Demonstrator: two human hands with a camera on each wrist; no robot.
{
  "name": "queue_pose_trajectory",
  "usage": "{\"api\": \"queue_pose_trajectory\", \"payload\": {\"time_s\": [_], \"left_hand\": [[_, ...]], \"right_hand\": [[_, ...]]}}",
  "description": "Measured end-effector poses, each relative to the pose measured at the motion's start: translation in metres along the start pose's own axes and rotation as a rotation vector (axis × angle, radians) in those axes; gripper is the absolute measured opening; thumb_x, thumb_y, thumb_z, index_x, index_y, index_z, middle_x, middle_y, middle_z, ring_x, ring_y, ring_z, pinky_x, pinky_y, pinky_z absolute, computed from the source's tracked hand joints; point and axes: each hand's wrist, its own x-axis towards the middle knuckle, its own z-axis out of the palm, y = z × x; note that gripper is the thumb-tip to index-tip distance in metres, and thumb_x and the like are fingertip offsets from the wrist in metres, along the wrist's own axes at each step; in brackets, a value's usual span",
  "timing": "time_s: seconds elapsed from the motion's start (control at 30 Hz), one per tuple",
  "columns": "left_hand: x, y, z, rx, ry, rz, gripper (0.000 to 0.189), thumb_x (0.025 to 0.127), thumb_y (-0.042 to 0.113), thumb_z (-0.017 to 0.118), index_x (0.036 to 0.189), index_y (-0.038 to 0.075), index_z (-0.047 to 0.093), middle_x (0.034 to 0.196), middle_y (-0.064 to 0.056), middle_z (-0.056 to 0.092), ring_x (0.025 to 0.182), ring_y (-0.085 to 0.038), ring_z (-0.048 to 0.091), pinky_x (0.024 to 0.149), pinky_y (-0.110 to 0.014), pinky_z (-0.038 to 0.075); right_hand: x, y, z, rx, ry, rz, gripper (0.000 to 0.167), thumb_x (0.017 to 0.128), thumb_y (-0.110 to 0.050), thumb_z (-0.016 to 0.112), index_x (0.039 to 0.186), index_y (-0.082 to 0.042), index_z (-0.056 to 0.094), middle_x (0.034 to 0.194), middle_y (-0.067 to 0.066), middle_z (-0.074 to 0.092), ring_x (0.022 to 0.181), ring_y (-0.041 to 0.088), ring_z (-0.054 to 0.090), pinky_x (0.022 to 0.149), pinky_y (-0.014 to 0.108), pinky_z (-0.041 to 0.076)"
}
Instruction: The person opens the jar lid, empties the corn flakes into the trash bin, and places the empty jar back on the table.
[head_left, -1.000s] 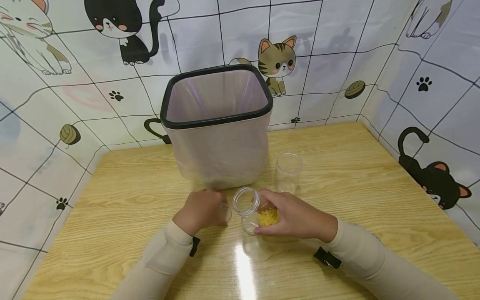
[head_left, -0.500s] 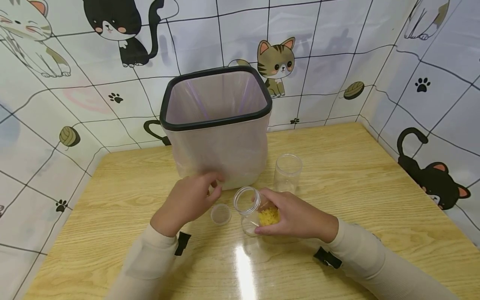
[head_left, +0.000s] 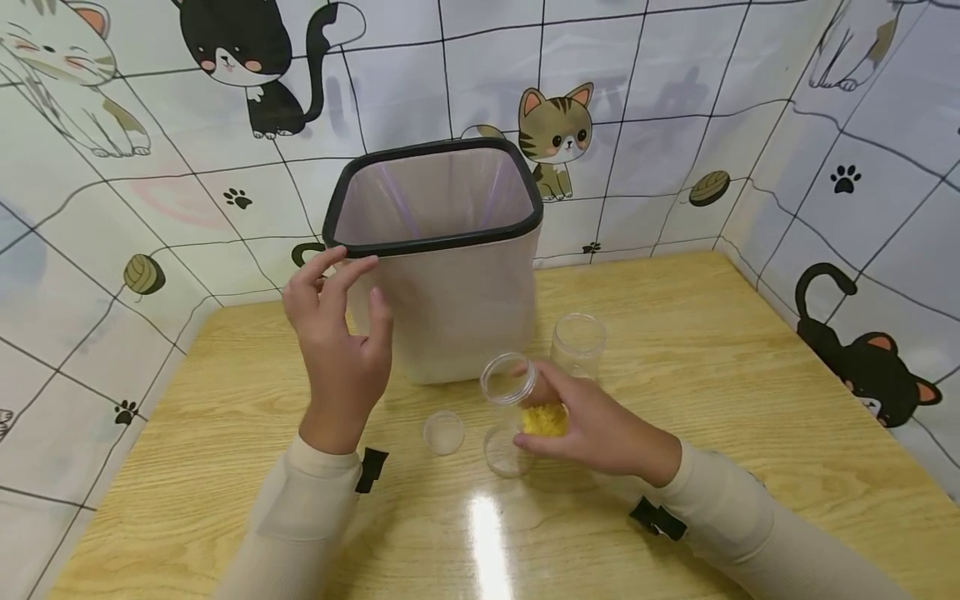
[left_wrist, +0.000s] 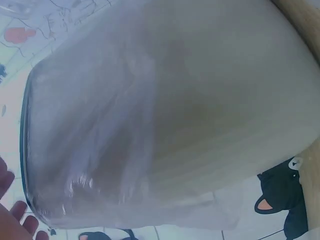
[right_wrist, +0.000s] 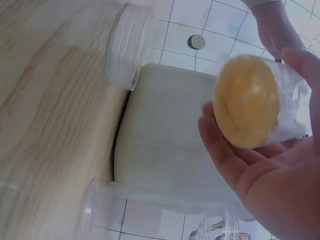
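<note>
L hand [head_left: 339, 350]: fingers spread, holding nothing, by lined bin [head_left: 442, 275] rim | R hand [head_left: 592, 429]: grips tilted open jar [head_left: 521, 408] w/ yellow contents | lid [head_left: 443, 432] on table [head_left: 712, 367] | empty jar [head_left: 577, 343] behind

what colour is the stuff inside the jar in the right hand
Yellow; the right wrist view shows it best.

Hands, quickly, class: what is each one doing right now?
Left hand: open, fingers spread beside the bin, holding nothing.
Right hand: holding the jar of yellow bits.
</note>
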Motion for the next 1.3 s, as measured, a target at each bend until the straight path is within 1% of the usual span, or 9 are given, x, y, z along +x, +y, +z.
{"api": "queue_pose_trajectory", "payload": {"time_s": [0.17, 0.23, 0.3, 0.43, 0.53, 0.63, 0.83, 1.1, 1.3], "left_hand": [[0.005, -0.006, 0.005, -0.003, 0.105, -0.070, 0.025, 0.091, 0.012, 0.057, 0.111, 0.005, 0.070, 0.119, -0.022, 0.054, 0.117, -0.032, 0.045, 0.096, -0.036, 0.031], [0.007, -0.008, 0.005, -0.010, 0.120, -0.084, 0.026, 0.090, 0.012, 0.057, 0.112, 0.005, 0.069, 0.122, -0.021, 0.053, 0.122, -0.028, 0.044, 0.099, -0.037, 0.032], [0.008, -0.010, 0.006, -0.009, 0.102, -0.101, 0.029, 0.091, 0.014, 0.057, 0.117, 0.005, 0.068, 0.128, -0.020, 0.052, 0.128, -0.025, 0.043, 0.104, -0.039, 0.033], [0.009, -0.013, 0.005, 0.017, -0.016, -0.152, 0.040, 0.096, 0.022, 0.057, 0.133, 0.008, 0.060, 0.148, -0.019, 0.041, 0.144, -0.021, 0.035, 0.115, -0.042, 0.031], [0.009, -0.015, 0.005, 0.027, -0.081, -0.184, 0.045, 0.098, 0.026, 0.058, 0.140, 0.010, 0.054, 0.156, -0.017, 0.034, 0.150, -0.020, 0.028, 0.119, -0.044, 0.030], [0.008, -0.017, 0.005, 0.036, -0.104, -0.200, 0.046, 0.097, 0.027, 0.060, 0.140, 0.011, 0.053, 0.157, -0.015, 0.034, 0.151, -0.020, 0.027, 0.120, -0.044, 0.030], [0.007, -0.022, 0.003, 0.040, -0.101, -0.195, 0.044, 0.097, 0.026, 0.062, 0.137, 0.009, 0.054, 0.153, -0.011, 0.041, 0.147, -0.019, 0.035, 0.118, -0.042, 0.033], [0.008, -0.025, 0.003, 0.023, -0.098, -0.167, 0.042, 0.097, 0.019, 0.062, 0.136, 0.006, 0.054, 0.151, -0.011, 0.044, 0.145, -0.021, 0.037, 0.114, -0.043, 0.037], [0.008, -0.026, 0.004, 0.013, -0.109, -0.158, 0.037, 0.098, 0.019, 0.060, 0.133, 0.006, 0.055, 0.150, -0.012, 0.044, 0.145, -0.022, 0.038, 0.116, -0.043, 0.036]], "right_hand": [[0.001, -0.001, -0.002, 0.006, 0.073, -0.034, 0.067, 0.084, -0.027, 0.081, 0.139, -0.015, 0.045, 0.124, -0.005, 0.068, 0.115, 0.013, 0.066, 0.104, 0.048, 0.046], [0.001, -0.001, -0.003, 0.008, 0.086, -0.051, 0.068, 0.084, -0.025, 0.081, 0.139, -0.012, 0.044, 0.124, -0.003, 0.068, 0.115, 0.013, 0.066, 0.104, 0.049, 0.046], [0.001, -0.001, -0.004, 0.001, 0.096, -0.063, 0.068, 0.084, -0.023, 0.081, 0.140, -0.011, 0.044, 0.124, -0.002, 0.068, 0.115, 0.014, 0.066, 0.103, 0.047, 0.047], [0.002, -0.003, -0.005, -0.002, 0.115, -0.064, 0.068, 0.083, -0.018, 0.080, 0.139, -0.011, 0.043, 0.121, 0.000, 0.069, 0.111, 0.016, 0.066, 0.096, 0.039, 0.051], [0.003, -0.005, -0.008, 0.012, 0.138, -0.055, 0.068, 0.082, -0.012, 0.079, 0.139, -0.012, 0.041, 0.122, 0.003, 0.069, 0.110, 0.018, 0.067, 0.096, 0.040, 0.050], [0.002, -0.007, -0.014, 0.049, 0.174, -0.041, 0.068, 0.083, -0.009, 0.078, 0.139, -0.014, 0.040, 0.123, 0.005, 0.067, 0.110, 0.021, 0.067, 0.096, 0.040, 0.050], [0.006, -0.011, -0.038, 0.143, 0.272, -0.034, 0.064, 0.088, -0.006, 0.074, 0.141, -0.009, 0.039, 0.101, 0.009, 0.063, 0.101, 0.022, 0.066, 0.088, 0.024, 0.053], [0.026, -0.033, -0.095, -0.073, 0.372, 0.050, 0.060, 0.096, -0.026, 0.067, 0.146, -0.017, 0.037, 0.107, 0.005, 0.066, 0.093, 0.015, 0.067, 0.077, 0.025, 0.051], [0.046, -0.052, -0.131, -0.225, 0.387, 0.077, 0.067, 0.092, -0.036, 0.071, 0.149, -0.021, 0.039, 0.118, 0.006, 0.068, 0.097, 0.024, 0.070, 0.089, 0.047, 0.050]]}}
